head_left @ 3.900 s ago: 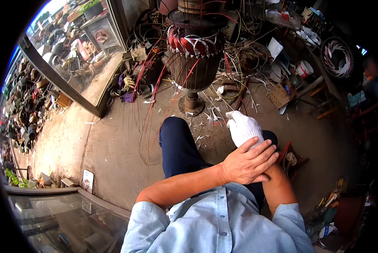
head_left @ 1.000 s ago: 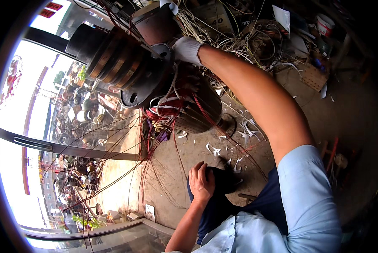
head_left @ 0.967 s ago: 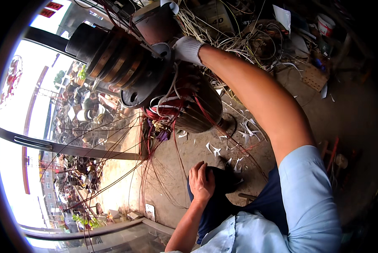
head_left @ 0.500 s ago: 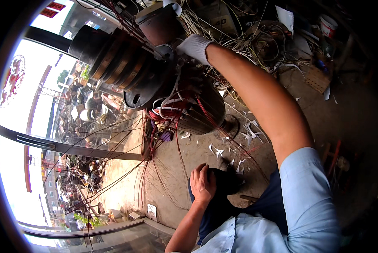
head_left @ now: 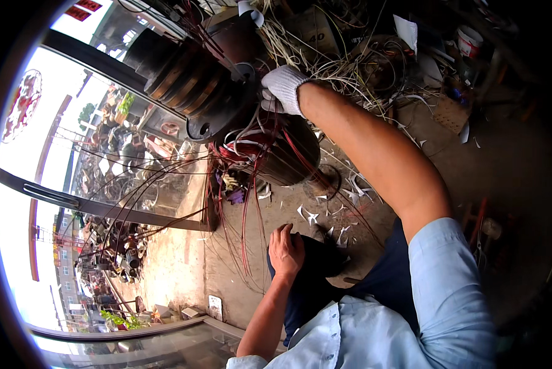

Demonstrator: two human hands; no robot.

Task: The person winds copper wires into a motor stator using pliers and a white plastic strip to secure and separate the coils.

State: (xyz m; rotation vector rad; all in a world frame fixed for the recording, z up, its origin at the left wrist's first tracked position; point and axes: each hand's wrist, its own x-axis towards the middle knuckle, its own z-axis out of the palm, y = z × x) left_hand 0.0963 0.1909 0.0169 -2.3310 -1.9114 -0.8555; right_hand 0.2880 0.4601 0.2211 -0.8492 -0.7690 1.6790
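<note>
— Hands first: where are they in the head view?

— The right hand (head_left: 283,89), in a white knit glove, is stretched out with its arm to the big electric motor (head_left: 227,101). It rests at the motor's dark round end, where the red and white winding wires (head_left: 251,150) spill out. Its fingers (head_left: 268,101) are curled against that edge and seem to grip a few strands, though I cannot tell exactly which.

— And the left hand?

— The left hand (head_left: 286,251) is bare and lies flat on the person's knee (head_left: 316,261), fingers narrow, close together, holding nothing.

— Where does the motor sit?

— Upper middle, tilted, its ribbed rusty body pointing up and left. Long red wires (head_left: 242,227) hang from it down to the concrete floor (head_left: 184,270), ending just beside the left hand.

— How much room around it?

— Tight behind: a tangle of pale scrap wire (head_left: 344,71) crowds the motor's far side, touching the gloved wrist. White paper scraps (head_left: 325,212) lie between motor and knee. To the left the floor runs open up to a dark metal door frame (head_left: 104,206), with a bright street beyond it.
</note>
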